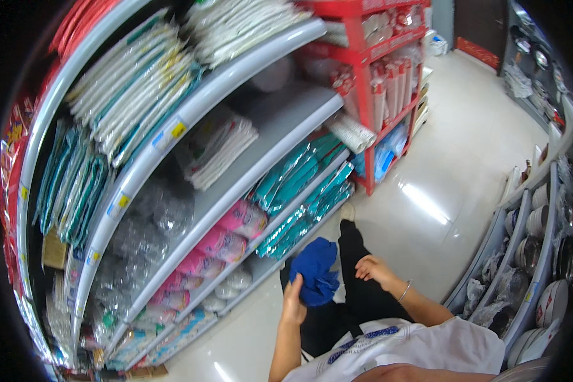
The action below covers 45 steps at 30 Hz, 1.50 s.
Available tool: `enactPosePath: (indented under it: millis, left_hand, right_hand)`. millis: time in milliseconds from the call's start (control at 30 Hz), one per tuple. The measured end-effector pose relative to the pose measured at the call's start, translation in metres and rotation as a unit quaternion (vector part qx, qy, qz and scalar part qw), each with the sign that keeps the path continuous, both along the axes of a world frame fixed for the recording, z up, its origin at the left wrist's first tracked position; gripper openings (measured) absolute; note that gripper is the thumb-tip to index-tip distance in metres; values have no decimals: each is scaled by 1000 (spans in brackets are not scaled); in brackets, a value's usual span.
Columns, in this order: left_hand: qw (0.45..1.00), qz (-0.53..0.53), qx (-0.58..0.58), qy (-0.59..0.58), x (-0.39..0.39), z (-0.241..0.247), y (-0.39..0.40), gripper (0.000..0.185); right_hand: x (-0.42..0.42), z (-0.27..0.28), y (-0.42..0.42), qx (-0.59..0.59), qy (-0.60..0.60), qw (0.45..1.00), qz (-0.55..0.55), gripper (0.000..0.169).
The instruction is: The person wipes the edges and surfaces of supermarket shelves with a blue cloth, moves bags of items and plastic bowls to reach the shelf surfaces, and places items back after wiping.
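Note:
A crumpled blue cloth (315,272) is bunched up in my left hand (294,300), in front of my legs. My thumb lies on the near side of the cloth; the other fingers are hidden behind it. To the right, my right hand (376,271) hangs in the air over my dark trousers with its fingers loosely curled and apart. It holds nothing and wears a bracelet (404,290) at the wrist. Beyond the cloth, the lowest shelves carry flat teal packages (286,234) in shiny plastic and pink wrapped packs (222,243).
Curved-looking grey shelves (267,164) run along my left, stacked with white packaged goods (138,90). A red rack (363,90) stands at their far end, with clear rolls (351,131) jutting out beside it. Pans and dishes fill shelves (515,234) on my right. Between them runs a shiny tiled floor (472,114).

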State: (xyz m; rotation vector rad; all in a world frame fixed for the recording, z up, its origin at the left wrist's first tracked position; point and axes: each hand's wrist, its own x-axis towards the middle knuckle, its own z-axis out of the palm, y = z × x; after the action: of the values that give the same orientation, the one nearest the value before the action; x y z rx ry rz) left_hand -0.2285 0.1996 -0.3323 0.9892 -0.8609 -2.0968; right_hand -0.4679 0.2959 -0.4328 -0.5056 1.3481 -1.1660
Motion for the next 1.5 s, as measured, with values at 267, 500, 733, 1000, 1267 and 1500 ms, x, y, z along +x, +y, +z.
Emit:
enactPosePath:
  millis: [267,500,733,1000,1267,1500]
  left_hand:
    - [830,147,-448,-298,19,47,-81,47]
    - [446,106,-730,-507,-51,100,-207,66]
    - [365,27,-775,-515,-189,96,-265,79]
    - [326,15,-795,-511,-326,90,-288,75]
    - [346,27,-807,-478,-336,98,-276,71]
    - [411,39,-776,-476,-258,104,-265,72]
  right_hand:
    - [4,-68,31,4,362,931,-43,27]
    - [-8,-68,-4,-90,625,775,-29,30]
    - [-18,-84,-25,-16,615,788,-21,25]
    - [-28,-84,-23,2,604,797,-4,28]
    - [-30,-98,-38,-22,641,767,-24,22]
    - [-28,-102,-40,9,637,771,-3,22]
